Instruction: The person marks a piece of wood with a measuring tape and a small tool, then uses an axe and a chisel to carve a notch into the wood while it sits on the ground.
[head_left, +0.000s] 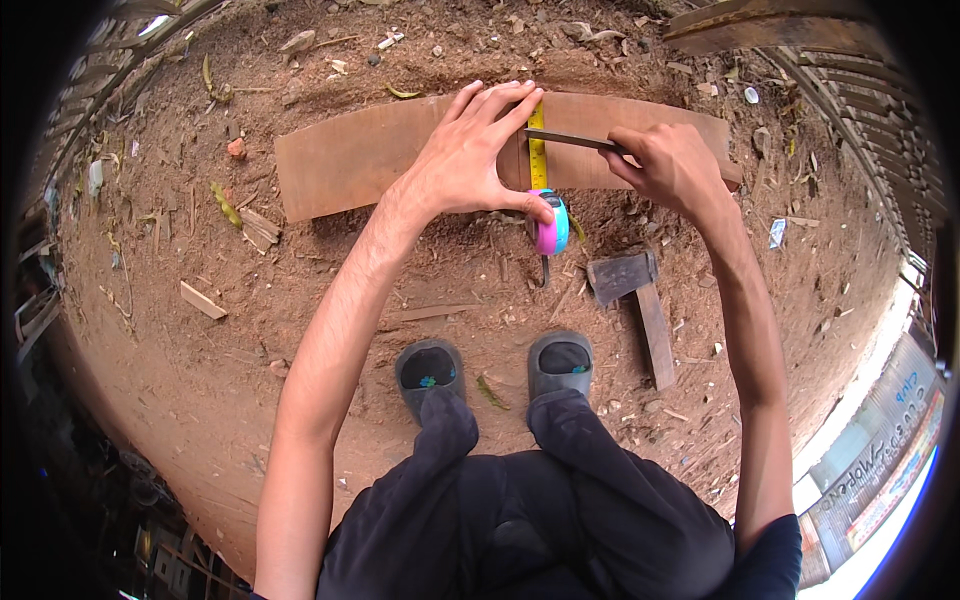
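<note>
A long, slightly curved wooden board lies on the dirt. My left hand spans it, fingers spread along the far edge, holding a yellow tape across it; the thumb presses on the pink and light-blue tape measure case at the near edge. My right hand is closed around one end of a thin, dark, straight metal tool, which lies horizontally over the tape. An axe-like tool with a dark metal head and wooden handle lies below my right hand.
Dirt ground is strewn with wood scraps, pale litter and debris around my sandalled feet. Slatted wooden pieces line the right rim. A pale panel with painted markings is at lower right; dark clutter sits at lower left.
</note>
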